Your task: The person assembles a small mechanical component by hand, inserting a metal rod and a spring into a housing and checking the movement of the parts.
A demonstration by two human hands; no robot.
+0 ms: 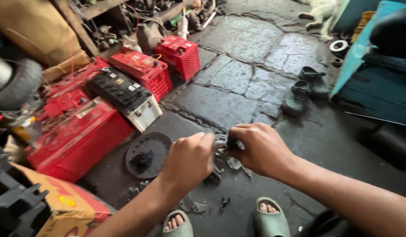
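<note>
Left hand: your left hand (189, 160) is curled into a closed grip on one end of a small dark metal part (227, 147), held above the floor between your knees.
Right hand: your right hand (260, 149) is clenched on the other end of the same part, knuckles up, thumb side toward the left hand; the two hands nearly touch.
The part: only a grey-black sliver shows between your fingers, so what kind of piece it is cannot be told.
Under the hands: loose bolts and small fittings (238, 169) lie scattered on the dark, oily floor (325, 140) just below your grip, with a few more bits near your green sandals (268, 217) at the bottom edge.
Round plate: a dark perforated disc (148, 153) lies flat on the floor to the left of your left hand, a black lump resting on it.
Left side: red batteries (80, 136) and one black-topped battery (124, 94) stand in a row along the left edge of the floor, a cardboard box (67, 204) at the lower left corner.
Far side: a pair of dark shoes (306, 87) sits on the cracked stone paving, well apart from you.
Progress: judging by the loose hardware, some pieces are already apart; the part in your hands is mid-handling and nothing looks reassembled.
</note>
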